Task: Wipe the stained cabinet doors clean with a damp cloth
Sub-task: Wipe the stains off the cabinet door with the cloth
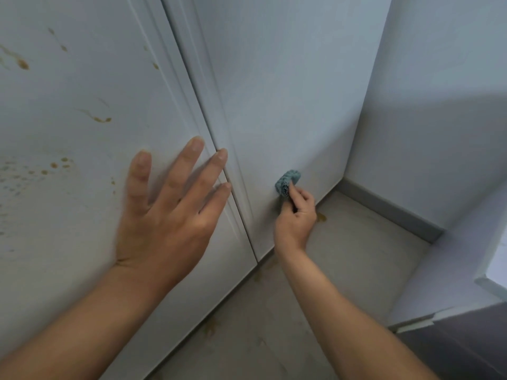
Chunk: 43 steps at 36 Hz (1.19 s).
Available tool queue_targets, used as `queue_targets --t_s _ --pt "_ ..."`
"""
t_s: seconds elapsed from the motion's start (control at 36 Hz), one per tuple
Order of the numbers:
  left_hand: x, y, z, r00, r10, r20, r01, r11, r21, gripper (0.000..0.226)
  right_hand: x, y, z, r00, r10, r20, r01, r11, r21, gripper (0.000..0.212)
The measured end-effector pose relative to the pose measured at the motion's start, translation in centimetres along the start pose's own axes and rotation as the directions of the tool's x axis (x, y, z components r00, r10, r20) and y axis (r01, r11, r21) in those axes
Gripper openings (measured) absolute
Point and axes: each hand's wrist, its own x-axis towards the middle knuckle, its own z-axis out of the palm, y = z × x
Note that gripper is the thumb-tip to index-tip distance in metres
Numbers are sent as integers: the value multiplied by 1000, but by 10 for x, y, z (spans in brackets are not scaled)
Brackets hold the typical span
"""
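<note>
Two tall white cabinet doors fill the view. The left door (68,138) carries brown splashes and drips across its upper and middle part. My left hand (167,212) lies flat against it with straight, spread fingers near its right edge. The right door (288,105) looks mostly clean, with a faint brownish mark low down. My right hand (296,218) grips a bunched teal cloth (288,182) and presses it on the lower part of the right door.
A pale floor (343,264) runs below the doors, with brown drips near the door base (321,217) and further forward (211,327). A white wall with a grey skirting board (389,209) closes the corner on the right.
</note>
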Motion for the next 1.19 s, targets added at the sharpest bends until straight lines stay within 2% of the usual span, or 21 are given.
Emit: queue_targets --t_s 0.17,0.33,0.42,0.56,0.72,0.83,0.94,1.0,1.06,1.14,1.19 --pt "-1 0 0 1000 5 1 -5 1000 0 13 11 -9 5 997 55 -60 -54 998 7 44" --pt "-1 0 1 1000 11 5 -11 1000 5 14 -72 1 11 998 48 32 -49 998 38 48" --pt "0 0 1 1000 11 10 -11 1000 7 15 -72 -1 4 997 56 56 -60 996 67 50" --pt "-2 -1 0 999 25 23 -25 1000 0 17 -43 -15 8 996 75 -40 -71 994 87 49" --pt "0 -2 -1 1000 22 22 -22 999 27 16 -82 -23 11 992 -83 94 69 987 142 53" --pt "-1 -1 -2 999 33 27 -33 999 13 17 -88 -9 15 995 -78 56 71 991 116 47" --pt "0 0 -2 1000 20 16 -20 1000 9 16 -80 7 1 997 -31 76 24 995 95 49" --pt "-1 -1 -3 999 24 26 -24 1000 4 16 -52 16 -12 1000 9 17 -10 998 63 46" --pt "-4 -2 -4 998 40 46 -40 999 3 19 -6 29 -27 990 64 -127 -61 998 25 41" --pt "-7 -3 -2 998 44 48 -45 999 17 21 74 50 -46 929 135 -344 -133 991 30 36" --pt "-8 -2 -2 998 38 51 -40 999 27 27 119 53 -51 888 149 -436 -150 988 33 37"
